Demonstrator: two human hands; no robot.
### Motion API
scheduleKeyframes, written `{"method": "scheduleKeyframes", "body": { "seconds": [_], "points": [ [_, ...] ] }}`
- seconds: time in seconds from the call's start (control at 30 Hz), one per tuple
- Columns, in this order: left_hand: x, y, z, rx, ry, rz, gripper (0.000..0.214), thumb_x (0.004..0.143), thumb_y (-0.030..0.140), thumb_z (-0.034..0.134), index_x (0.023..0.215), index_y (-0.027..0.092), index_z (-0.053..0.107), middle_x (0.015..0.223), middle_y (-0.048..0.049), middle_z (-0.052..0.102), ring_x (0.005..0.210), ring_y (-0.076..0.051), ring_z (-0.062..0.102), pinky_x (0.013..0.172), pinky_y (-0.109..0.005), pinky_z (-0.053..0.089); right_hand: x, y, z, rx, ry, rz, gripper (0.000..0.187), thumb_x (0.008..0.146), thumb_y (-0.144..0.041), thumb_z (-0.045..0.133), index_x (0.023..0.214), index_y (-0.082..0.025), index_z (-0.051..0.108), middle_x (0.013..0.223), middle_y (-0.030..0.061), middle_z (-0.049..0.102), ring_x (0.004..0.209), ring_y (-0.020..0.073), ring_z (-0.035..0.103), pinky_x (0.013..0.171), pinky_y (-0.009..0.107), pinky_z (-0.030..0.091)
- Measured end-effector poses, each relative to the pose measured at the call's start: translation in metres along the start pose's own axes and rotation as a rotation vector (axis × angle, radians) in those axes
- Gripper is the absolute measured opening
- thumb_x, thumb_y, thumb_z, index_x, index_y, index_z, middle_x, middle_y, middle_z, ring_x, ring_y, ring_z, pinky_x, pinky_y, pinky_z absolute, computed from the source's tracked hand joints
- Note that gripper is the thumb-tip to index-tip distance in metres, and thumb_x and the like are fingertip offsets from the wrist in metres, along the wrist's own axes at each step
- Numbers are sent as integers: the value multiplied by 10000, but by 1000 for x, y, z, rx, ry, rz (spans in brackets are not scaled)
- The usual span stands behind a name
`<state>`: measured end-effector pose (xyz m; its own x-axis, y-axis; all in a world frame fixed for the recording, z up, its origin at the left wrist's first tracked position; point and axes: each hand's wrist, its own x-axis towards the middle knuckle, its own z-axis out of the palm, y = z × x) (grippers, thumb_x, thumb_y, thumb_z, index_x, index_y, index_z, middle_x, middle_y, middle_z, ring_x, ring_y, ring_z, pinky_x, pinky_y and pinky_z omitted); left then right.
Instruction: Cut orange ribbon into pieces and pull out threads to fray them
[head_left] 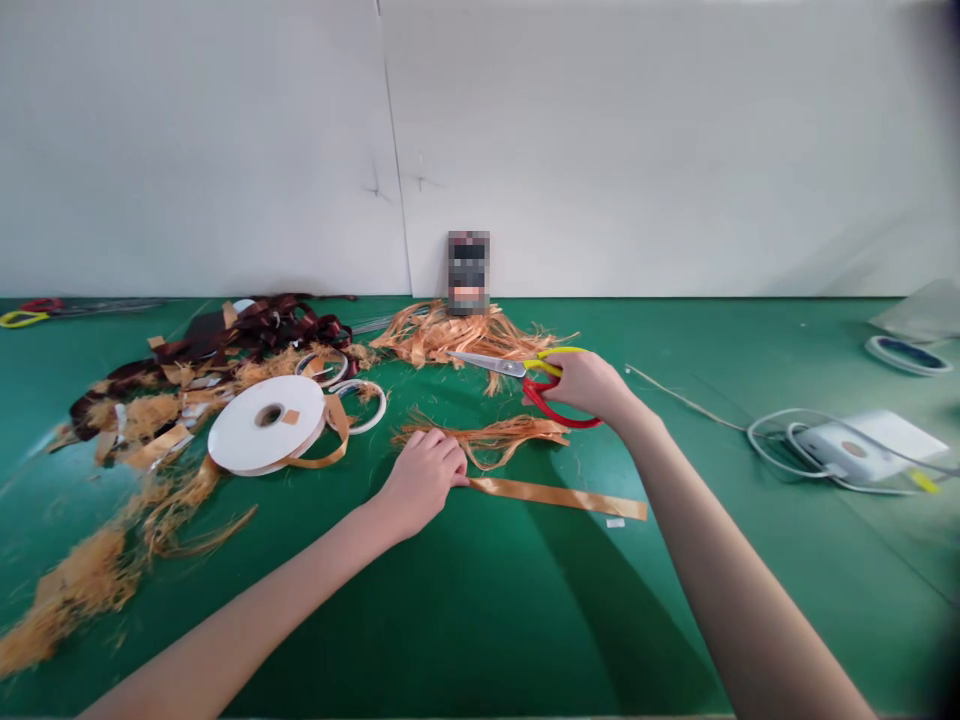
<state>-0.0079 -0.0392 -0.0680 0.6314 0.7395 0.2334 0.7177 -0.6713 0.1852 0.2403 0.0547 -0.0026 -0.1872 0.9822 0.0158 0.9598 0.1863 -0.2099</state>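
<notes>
My left hand (427,478) is closed on one end of a flat gold-orange ribbon strip (562,497), which stretches right across the green table. Just beyond that hand lies a bundle of frayed orange ribbon strands (502,438). Held above the table in my right hand (589,385) is a pair of scissors (529,368) with one yellow and one red handle, blades pointing left. Behind the blades a larger heap of orange ribbon strips (442,335) is spread out. To the left sits a white ribbon spool (255,430) with a loop of gold ribbon (326,460) coming off it.
Tape rings (371,425), dark brown ribbon (277,330) and shredded orange fibre (82,580) cover the left side. Other scissors (34,312) lie at the far left. A blurred-out upright object (469,272) leans on the wall. A white box (870,445) with cables stands right, near another tape roll (907,356).
</notes>
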Motion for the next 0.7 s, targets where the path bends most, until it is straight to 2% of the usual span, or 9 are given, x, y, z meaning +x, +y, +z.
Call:
{"method": "scheduleKeyframes", "body": {
  "seconds": [0.1,0.2,0.33,0.43,0.5,0.6,0.67,0.7],
  "points": [
    [18,-14,-20,2,73,14,117,893,175,544,779,169,563,804,-30,637,792,-197,540,711,-336,384,7,14,-1,-44,5,80,279,643,-477,633,705,-214,567,695,37,619,636,183,539,517,264,291],
    [40,-34,-52,-86,306,-166,129,901,138,509,782,174,542,766,-20,619,731,-167,545,684,-299,399,9,26,-3,-69,-32,183,306,659,-489,613,761,-201,617,750,73,659,693,219,595,511,269,318],
    [67,-50,-92,-256,503,-258,112,847,139,594,752,185,558,704,17,617,649,-123,544,651,-256,410,9,44,-8,-89,-177,330,315,664,-498,651,712,-187,641,738,100,679,714,245,641,499,277,367],
    [78,-46,-112,-367,612,-318,108,799,177,657,709,187,599,642,27,617,590,-109,530,596,-239,414,8,56,-13,-104,-308,429,270,731,-431,667,694,-164,654,752,106,685,723,229,658,546,279,438],
    [81,-38,-120,-464,649,-344,78,787,195,667,718,189,630,638,22,639,589,-108,551,583,-233,430,6,61,-17,-113,-389,477,241,822,-376,631,867,-142,671,902,96,687,803,203,656,664,295,505],
    [81,-29,-126,-594,631,-355,20,773,202,673,768,190,658,711,0,690,643,-115,604,616,-232,478,3,62,-23,-124,-470,517,303,904,-329,566,1168,-180,578,1180,83,601,986,200,615,828,394,524],
    [79,-26,-127,-634,588,-340,57,767,202,677,822,191,666,795,-19,715,701,-123,634,654,-237,506,1,60,-27,-119,-494,524,333,914,-324,554,1222,-197,542,1235,77,567,1028,205,598,852,421,519],
    [78,-25,-128,-637,567,-328,79,770,204,673,848,191,667,827,-26,722,729,-127,645,676,-242,517,0,58,-29,-110,-491,521,327,902,-329,570,1191,-176,566,1203,89,588,1009,214,610,836,410,522]
  ]
}}
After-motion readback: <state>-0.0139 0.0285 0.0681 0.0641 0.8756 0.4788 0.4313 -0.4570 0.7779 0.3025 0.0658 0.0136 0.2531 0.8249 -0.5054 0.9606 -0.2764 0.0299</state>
